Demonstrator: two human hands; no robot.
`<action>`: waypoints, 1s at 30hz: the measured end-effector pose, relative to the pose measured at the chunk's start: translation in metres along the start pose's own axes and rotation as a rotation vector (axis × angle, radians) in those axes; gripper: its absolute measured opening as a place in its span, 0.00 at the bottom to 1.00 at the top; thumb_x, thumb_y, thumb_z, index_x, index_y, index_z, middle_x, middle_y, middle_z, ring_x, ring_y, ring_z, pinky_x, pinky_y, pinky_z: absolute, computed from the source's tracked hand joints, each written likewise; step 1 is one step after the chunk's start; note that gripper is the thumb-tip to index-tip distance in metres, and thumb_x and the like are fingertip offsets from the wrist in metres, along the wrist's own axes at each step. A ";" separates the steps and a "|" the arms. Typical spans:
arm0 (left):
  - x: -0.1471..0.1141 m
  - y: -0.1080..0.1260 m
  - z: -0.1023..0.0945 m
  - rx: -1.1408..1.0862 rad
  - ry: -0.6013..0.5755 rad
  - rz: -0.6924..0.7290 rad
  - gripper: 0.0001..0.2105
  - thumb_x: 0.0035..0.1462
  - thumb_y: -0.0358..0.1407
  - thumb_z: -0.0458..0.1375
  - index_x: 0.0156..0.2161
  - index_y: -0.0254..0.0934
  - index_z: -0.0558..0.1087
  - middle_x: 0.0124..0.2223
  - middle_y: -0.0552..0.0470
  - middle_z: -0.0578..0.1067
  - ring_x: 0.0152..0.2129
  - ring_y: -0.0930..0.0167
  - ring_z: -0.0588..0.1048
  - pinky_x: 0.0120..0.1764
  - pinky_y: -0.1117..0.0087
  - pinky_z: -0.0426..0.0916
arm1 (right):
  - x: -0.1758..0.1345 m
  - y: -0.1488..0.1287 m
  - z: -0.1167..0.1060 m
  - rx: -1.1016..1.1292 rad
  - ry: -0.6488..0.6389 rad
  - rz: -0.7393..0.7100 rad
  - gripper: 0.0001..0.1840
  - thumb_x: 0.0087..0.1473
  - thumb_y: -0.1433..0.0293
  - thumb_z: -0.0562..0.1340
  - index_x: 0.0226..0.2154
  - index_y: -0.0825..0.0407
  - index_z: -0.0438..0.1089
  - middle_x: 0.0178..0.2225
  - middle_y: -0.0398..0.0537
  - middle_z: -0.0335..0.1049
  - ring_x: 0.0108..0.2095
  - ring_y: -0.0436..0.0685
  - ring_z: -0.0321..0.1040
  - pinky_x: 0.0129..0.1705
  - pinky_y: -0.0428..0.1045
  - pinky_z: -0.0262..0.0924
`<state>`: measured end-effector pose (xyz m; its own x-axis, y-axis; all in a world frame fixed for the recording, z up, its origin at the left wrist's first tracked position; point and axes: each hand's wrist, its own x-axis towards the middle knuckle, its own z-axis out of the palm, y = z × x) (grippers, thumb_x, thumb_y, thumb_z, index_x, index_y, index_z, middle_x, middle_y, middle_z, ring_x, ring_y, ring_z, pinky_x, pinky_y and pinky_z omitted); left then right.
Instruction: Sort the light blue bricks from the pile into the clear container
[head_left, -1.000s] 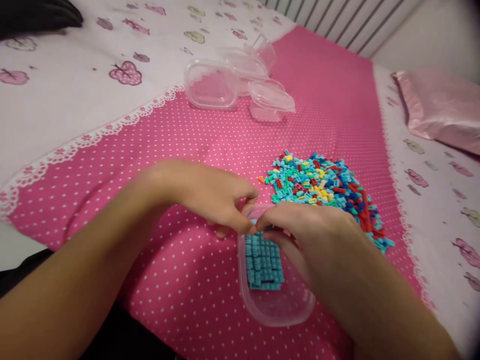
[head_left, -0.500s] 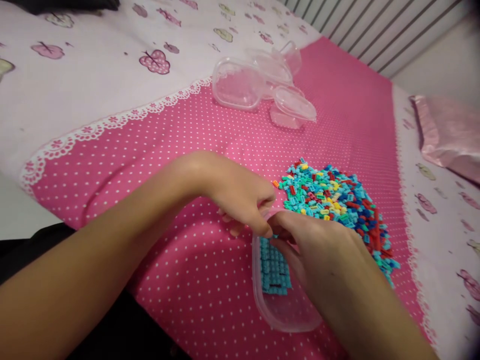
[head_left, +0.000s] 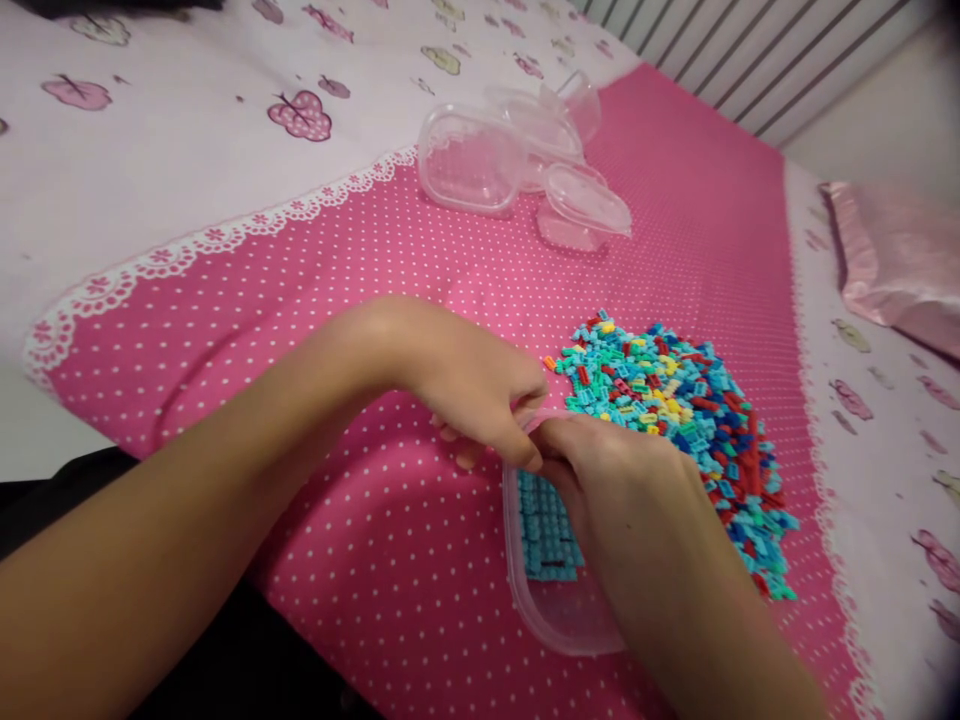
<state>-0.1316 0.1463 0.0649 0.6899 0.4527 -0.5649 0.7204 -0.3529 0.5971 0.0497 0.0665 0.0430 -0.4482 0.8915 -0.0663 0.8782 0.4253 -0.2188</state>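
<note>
My left hand (head_left: 484,405) is closed on the far rim of a clear plastic container (head_left: 566,635), thumb over the edge and fingers curled beneath. Inside this container lies a flat panel of joined teal toy building bricks (head_left: 549,535), set in rows. My right hand (head_left: 619,480) reaches over the container with its fingers bent together at the panel's far end, right beside my left thumb. Its fingertips are hidden, so what they pinch cannot be made out. A heap of loose small building bricks (head_left: 660,390) in blue, teal, red, green and yellow lies just beyond my right hand.
Several clear plastic containers and lids (head_left: 472,160) sit farther back on the pink dotted bedspread (head_left: 360,230). A shiny pink pillow (head_left: 900,250) is at the right. Bed rails (head_left: 720,60) run along the far side.
My right hand has turned and shifted slightly left, covering more of the container and showing more of the heap. My left hand keeps its grip on the rim. The view has shifted slightly.
</note>
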 end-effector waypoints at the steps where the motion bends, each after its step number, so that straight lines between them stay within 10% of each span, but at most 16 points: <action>1: 0.000 0.000 0.000 0.000 0.000 0.006 0.13 0.61 0.44 0.58 0.37 0.35 0.75 0.32 0.52 0.81 0.25 0.73 0.75 0.25 0.73 0.60 | 0.000 0.000 0.000 0.001 -0.011 0.003 0.12 0.57 0.80 0.57 0.28 0.48 0.70 0.24 0.43 0.69 0.22 0.55 0.64 0.27 0.52 0.43; 30: 0.001 0.000 0.001 0.042 0.022 -0.018 0.14 0.60 0.46 0.59 0.38 0.36 0.76 0.32 0.52 0.81 0.24 0.71 0.73 0.26 0.72 0.60 | -0.005 0.000 0.003 -0.046 0.023 -0.043 0.11 0.59 0.79 0.57 0.34 0.50 0.71 0.29 0.44 0.74 0.24 0.56 0.70 0.27 0.52 0.46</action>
<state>-0.1313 0.1460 0.0639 0.6752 0.4773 -0.5624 0.7356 -0.3782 0.5620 0.0518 0.0613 0.0400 -0.4821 0.8754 -0.0356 0.8653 0.4694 -0.1757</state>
